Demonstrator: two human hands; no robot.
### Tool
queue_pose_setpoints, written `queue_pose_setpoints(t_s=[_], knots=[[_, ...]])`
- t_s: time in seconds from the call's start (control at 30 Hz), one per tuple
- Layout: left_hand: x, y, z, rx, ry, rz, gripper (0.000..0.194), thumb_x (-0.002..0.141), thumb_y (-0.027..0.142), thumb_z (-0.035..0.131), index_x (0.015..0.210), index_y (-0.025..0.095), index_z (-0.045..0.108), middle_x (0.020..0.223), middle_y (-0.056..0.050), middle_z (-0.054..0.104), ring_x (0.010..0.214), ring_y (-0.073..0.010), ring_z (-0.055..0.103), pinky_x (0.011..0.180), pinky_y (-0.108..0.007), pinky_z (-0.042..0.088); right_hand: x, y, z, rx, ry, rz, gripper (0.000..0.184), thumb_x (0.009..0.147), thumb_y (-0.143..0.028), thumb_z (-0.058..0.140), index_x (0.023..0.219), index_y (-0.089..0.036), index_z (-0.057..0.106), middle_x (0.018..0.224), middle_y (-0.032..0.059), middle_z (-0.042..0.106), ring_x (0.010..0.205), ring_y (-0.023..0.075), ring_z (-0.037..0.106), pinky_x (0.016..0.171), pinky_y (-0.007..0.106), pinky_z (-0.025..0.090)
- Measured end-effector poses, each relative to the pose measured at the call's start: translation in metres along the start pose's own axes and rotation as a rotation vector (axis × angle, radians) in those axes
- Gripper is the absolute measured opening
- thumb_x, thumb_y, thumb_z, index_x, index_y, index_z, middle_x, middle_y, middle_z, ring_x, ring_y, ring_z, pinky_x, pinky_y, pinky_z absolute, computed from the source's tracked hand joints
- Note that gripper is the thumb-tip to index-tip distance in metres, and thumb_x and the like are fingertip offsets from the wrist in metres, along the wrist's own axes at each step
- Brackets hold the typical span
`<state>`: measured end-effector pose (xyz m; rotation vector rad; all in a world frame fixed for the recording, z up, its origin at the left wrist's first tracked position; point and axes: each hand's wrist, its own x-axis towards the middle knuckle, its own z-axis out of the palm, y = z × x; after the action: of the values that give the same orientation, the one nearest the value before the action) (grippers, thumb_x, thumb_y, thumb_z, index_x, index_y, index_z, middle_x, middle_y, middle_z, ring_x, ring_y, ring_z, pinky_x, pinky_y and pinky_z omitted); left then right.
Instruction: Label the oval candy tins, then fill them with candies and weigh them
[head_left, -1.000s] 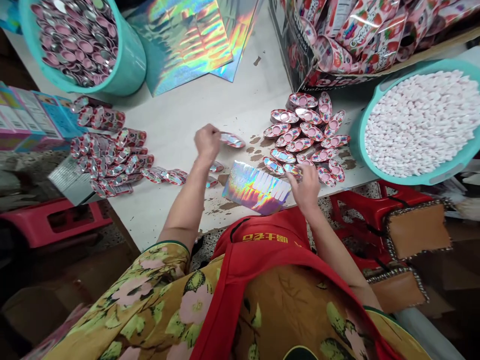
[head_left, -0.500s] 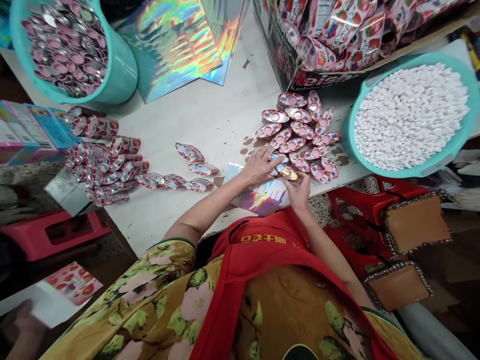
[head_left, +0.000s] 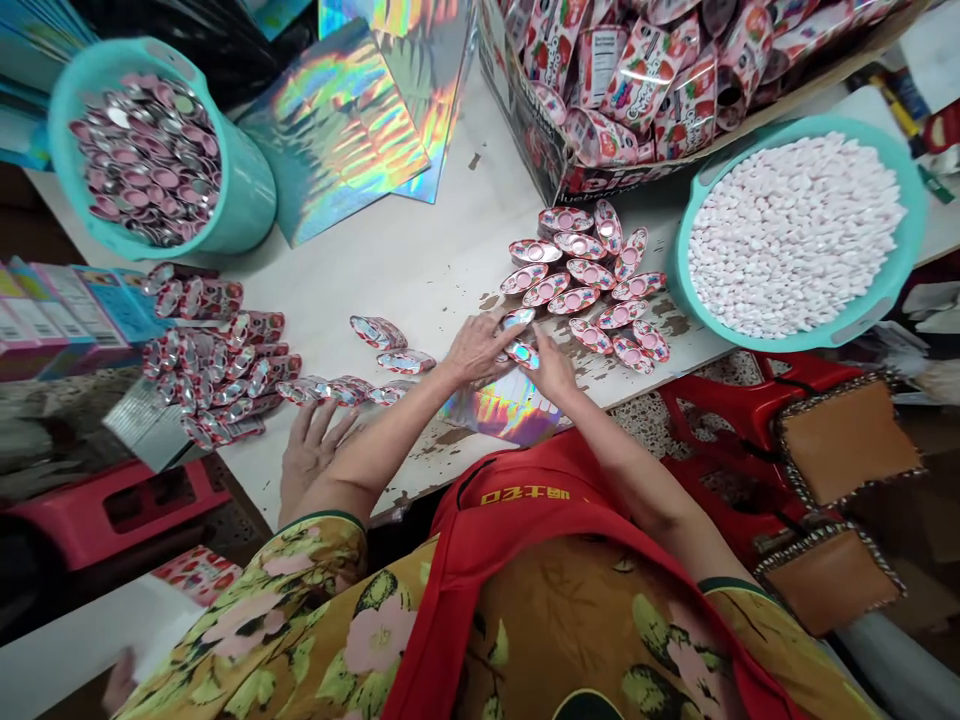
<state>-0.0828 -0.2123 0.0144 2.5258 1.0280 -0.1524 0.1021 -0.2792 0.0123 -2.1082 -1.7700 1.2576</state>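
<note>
My left hand [head_left: 474,350] and my right hand [head_left: 553,370] meet at the near edge of the table. Between their fingers are two small strawberry-printed packs, one with a shiny oval top [head_left: 523,354], the other just behind it [head_left: 517,317]. My left fingers close on them from the left, my right fingers from the right. Under my hands lies a small holographic sheet [head_left: 502,408]. Close by on the right, several similar packs [head_left: 574,300] stand upright with pink round pieces in their oval tops. Left of my hands, a few packs [head_left: 405,362] have shiny tops.
Another person's spread hand [head_left: 309,448] reaches in beside my left forearm, near piled packs [head_left: 217,370]. Turquoise tubs hold pink-and-silver discs [head_left: 255,190] and white pieces [head_left: 682,270]. A carton [head_left: 555,185] of packs and holographic sheets [head_left: 337,130] lie at the back. Red stools [head_left: 720,420] stand right.
My hands, first apart, came together at the two packs, which have shifted left, away from the upright group. Another person's hand has appeared over the table at left.
</note>
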Motion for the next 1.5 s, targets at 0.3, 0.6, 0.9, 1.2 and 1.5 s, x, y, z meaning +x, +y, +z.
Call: queue_pose_setpoints(t_s=[0.3,0.6,0.9,1.2,1.5], knots=[[-0.079,-0.068,-0.056,0.188,-0.008,-0.566,0.061,0.087,0.028,0.054,0.148,0.025,0.048,0.151,-0.017,0.046,0.134,-0.0384,0.045,0.107,-0.056,0.040,0.073,-0.122,0.041,0.043,-0.279,-0.334,0.097,0.083,-0.026,0.076,0.162,-0.019,0.019,0.151,0.0176,0.052,0.126,0.0313,0.062,0.104,0.042,0.051],[-0.022,-0.056,-0.073,-0.014,0.210,-0.339,0.050,0.091,0.039,0.056,0.139,0.026,0.056,0.155,-0.013,0.044,0.148,-0.0342,0.032,0.121,-0.056,0.027,0.065,-0.025,-0.117,-0.112,0.511,-0.086,0.039,0.100,-0.035,0.053,0.134,-0.017,0.060,0.137,0.0146,0.057,0.126,0.0279,0.045,0.113,0.046,0.037],[0.193,-0.024,-0.051,-0.307,0.257,-0.096,0.060,0.099,0.064,0.041,0.140,0.022,0.056,0.136,-0.013,0.060,0.122,-0.0284,0.057,0.103,-0.040,0.044,0.132,0.061,-0.160,-0.128,0.360,0.005,0.048,0.105,-0.038,0.047,0.147,-0.015,0.053,0.130,0.0159,0.060,0.117,0.0219,0.056,0.109,0.043,0.039],[0.152,-0.016,-0.043,-0.253,0.092,-0.084,0.053,0.102,0.060,0.035,0.126,0.022,0.064,0.124,-0.011,0.065,0.117,-0.0275,0.059,0.097,-0.039,0.044,0.143,0.078,-0.167,-0.069,0.037,-0.350,0.035,0.099,-0.032,0.058,0.132,-0.019,0.065,0.124,0.0077,0.065,0.116,0.0221,0.060,0.109,0.047,0.045],[0.007,0.007,-0.028,-0.066,0.305,-0.324,0.037,0.104,0.046,0.038,0.119,0.023,0.062,0.121,-0.015,0.064,0.126,-0.0319,0.053,0.107,-0.052,0.038,-0.021,0.028,-0.082,0.009,0.260,-0.358,0.038,0.107,-0.037,0.037,0.121,-0.019,0.067,0.116,0.0116,0.069,0.114,0.0235,0.059,0.103,0.039,0.046]])
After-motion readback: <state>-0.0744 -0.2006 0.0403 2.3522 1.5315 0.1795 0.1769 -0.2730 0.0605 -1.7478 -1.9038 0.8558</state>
